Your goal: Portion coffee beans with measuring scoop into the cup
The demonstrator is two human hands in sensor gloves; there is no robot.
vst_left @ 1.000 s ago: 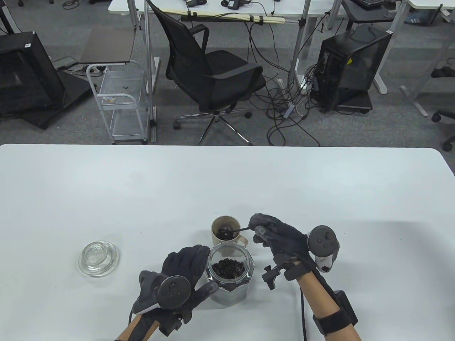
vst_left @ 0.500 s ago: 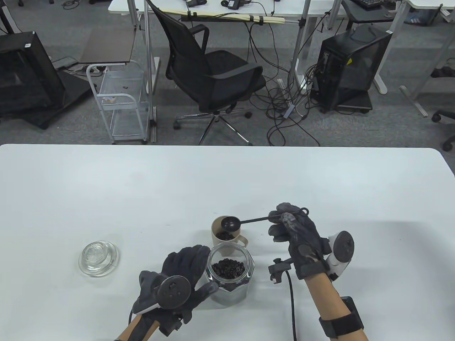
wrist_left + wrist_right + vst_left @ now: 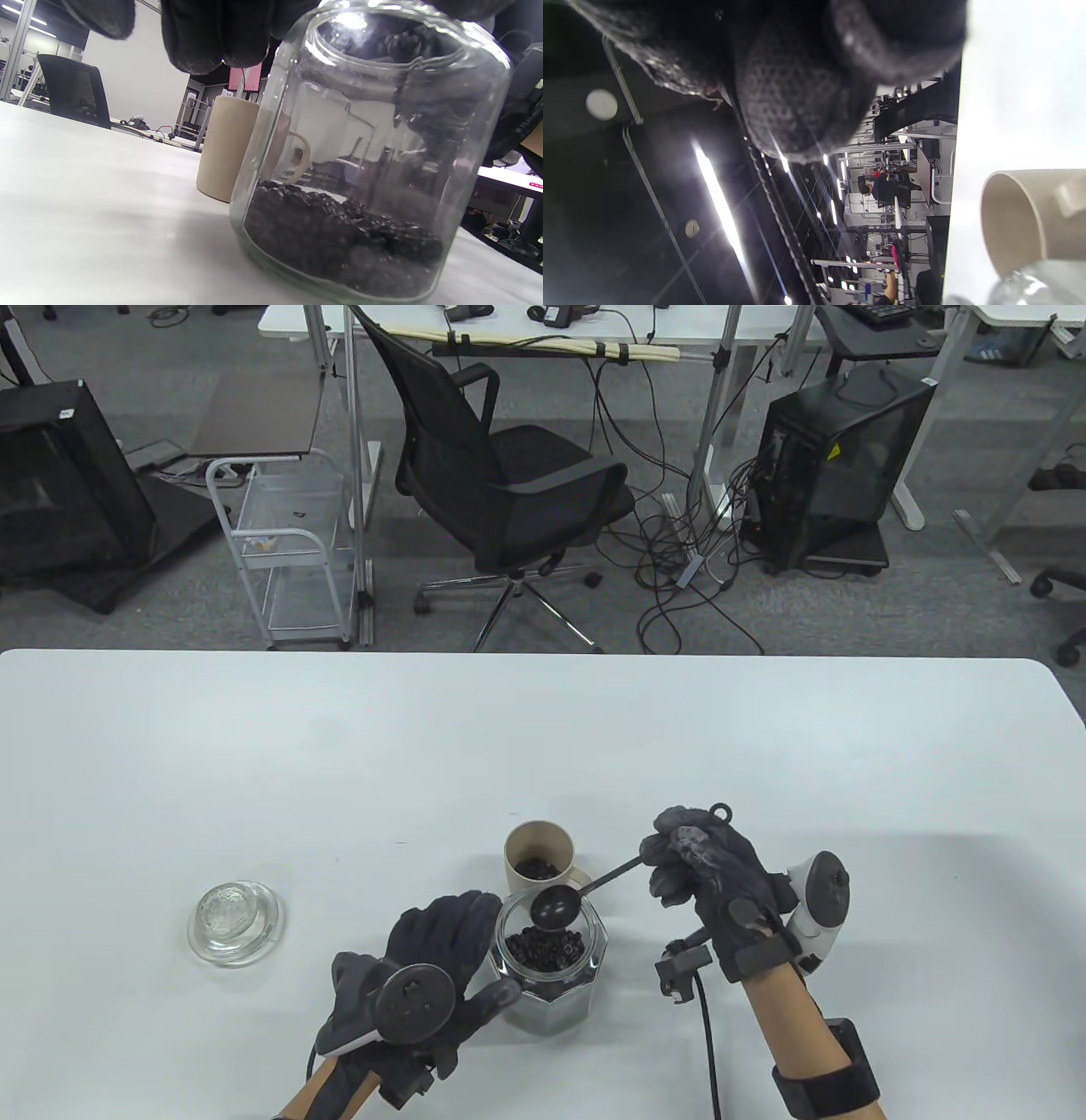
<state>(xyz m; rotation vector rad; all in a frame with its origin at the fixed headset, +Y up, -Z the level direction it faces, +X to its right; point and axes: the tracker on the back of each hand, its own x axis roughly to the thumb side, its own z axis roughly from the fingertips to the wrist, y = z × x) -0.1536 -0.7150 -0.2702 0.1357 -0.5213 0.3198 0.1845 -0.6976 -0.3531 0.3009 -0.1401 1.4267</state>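
An open glass jar [image 3: 551, 976] with dark coffee beans [image 3: 545, 946] in its bottom stands near the table's front edge. My left hand [image 3: 441, 963] grips it from the left; the jar [image 3: 365, 169] fills the left wrist view under my fingers [image 3: 212, 38]. Just behind it stands a beige cup [image 3: 539, 857] with some beans inside, also the cup [image 3: 227, 148] and the cup [image 3: 1022, 216]. My right hand [image 3: 700, 865] pinches the handle of a black measuring scoop [image 3: 556, 906]. Its empty bowl hovers over the jar's mouth.
The glass jar lid [image 3: 234, 922] lies on the white table [image 3: 543, 746] to the left of my left hand. Behind the table's far edge are an office chair [image 3: 501, 475], a wire cart [image 3: 288, 551] and cables on the floor.
The scoop tipped its beans into the cup, lifted out empty, then swung back toward me to hover over the jar. My left hand stayed on the jar.
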